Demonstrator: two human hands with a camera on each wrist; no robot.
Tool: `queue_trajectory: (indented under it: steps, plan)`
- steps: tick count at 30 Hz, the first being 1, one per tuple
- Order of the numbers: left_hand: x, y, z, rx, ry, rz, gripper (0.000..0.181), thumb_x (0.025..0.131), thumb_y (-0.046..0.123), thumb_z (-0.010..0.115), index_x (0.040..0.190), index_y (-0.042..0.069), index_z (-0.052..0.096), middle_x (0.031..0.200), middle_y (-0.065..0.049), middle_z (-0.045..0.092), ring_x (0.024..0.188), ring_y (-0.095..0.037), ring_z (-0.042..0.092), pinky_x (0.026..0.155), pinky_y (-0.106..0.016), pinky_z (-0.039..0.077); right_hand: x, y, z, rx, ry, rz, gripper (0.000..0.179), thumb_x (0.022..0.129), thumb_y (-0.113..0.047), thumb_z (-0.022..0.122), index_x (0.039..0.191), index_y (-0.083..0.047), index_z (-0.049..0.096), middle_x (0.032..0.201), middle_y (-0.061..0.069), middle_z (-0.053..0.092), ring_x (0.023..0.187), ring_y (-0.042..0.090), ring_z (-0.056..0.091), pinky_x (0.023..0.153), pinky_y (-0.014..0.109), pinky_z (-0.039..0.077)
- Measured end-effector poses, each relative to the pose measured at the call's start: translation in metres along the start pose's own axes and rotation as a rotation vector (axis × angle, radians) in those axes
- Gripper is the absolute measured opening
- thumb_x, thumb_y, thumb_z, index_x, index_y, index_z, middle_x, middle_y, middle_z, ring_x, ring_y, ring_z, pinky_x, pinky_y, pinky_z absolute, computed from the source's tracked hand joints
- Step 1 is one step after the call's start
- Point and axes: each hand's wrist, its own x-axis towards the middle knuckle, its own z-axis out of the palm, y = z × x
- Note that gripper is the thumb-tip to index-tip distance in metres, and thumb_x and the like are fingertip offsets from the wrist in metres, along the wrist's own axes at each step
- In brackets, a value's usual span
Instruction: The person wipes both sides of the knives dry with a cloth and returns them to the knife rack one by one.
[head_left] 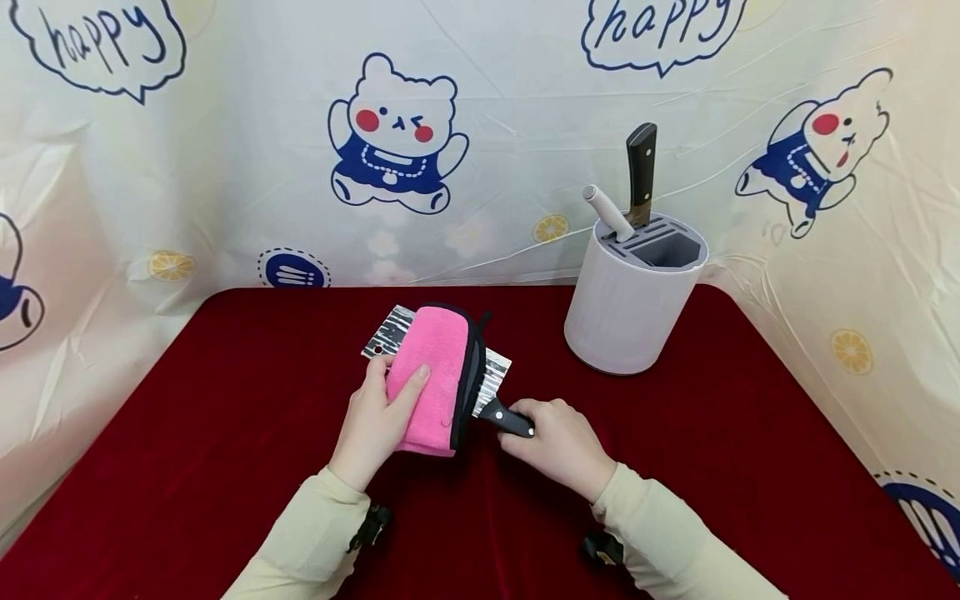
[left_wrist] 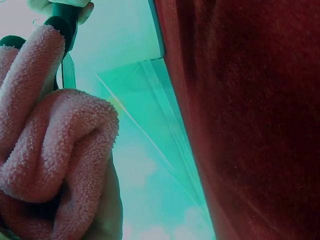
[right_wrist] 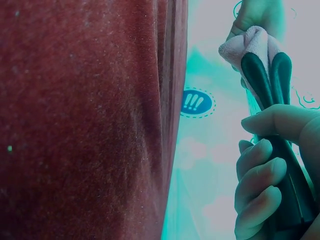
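- Your left hand (head_left: 375, 423) grips the pink cloth (head_left: 433, 375), thumb lying across its upper face.
- Cloth: folded around the blade of the knife (head_left: 493, 378); bare metal shows on both sides of it.
- Your right hand (head_left: 561, 442) grasps the knife by its grip (head_left: 508, 418), fingers curled round.
- Knife: over the red table (head_left: 225, 467), between your hands.
- Block (head_left: 626, 321): right rear, apart from you; a tilted white handle (head_left: 609, 213) and a near-upright black handle (head_left: 641, 171) protrude.
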Motion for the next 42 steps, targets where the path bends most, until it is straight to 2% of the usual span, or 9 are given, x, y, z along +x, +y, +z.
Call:
queue_trajectory:
  steps: [31,42]
  plan:
    - [0.008,-0.007,-0.011,-0.017,-0.004,-0.044,0.057,0.097,0.054,0.051,0.134,0.012,0.040,0.107,-0.016,0.061,0.081,-0.020,0.065,0.068,-0.028,0.051,-0.003,0.001,-0.001,0.018,-0.007,0.009,0.009,0.078,-0.017,0.070,0.087,-0.015,0.071,0.056,-0.011,0.043,0.048,0.002,0.037,0.045,0.020,0.031]
    - [0.011,-0.011,-0.016,0.006,0.029,-0.043,0.058,0.097,0.056,0.050,0.135,0.014,0.041,0.109,-0.016,0.061,0.087,-0.024,0.064,0.071,-0.029,0.049,-0.005,0.001,-0.003,0.010,-0.001,0.010,0.012,0.078,-0.017,0.071,0.089,-0.014,0.072,0.057,-0.012,0.045,0.048,0.002,0.038,0.046,0.020,0.032]
